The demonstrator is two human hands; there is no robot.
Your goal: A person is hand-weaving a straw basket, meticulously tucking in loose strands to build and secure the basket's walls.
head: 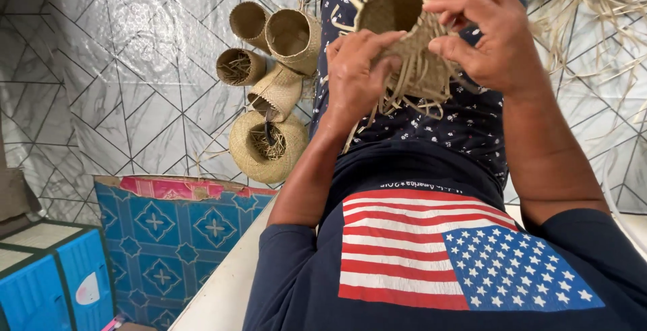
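Plainly both hands grip the half-woven basket [404, 35] above the lap: the left hand [354, 68] closes on its near left wall, the right hand [485, 35] pinches its right side; its mouth faces up toward the camera, long axis running near to far. Loose strips [404, 98] hanging below could, I judge, slip and unravel if either grip slackens; finished baskets [269, 68] lie left on the floor.

A half-woven straw basket [404, 35], tan and tube-shaped, is held above the lap with its open mouth facing the camera; loose unwoven strips hang from its lower end.
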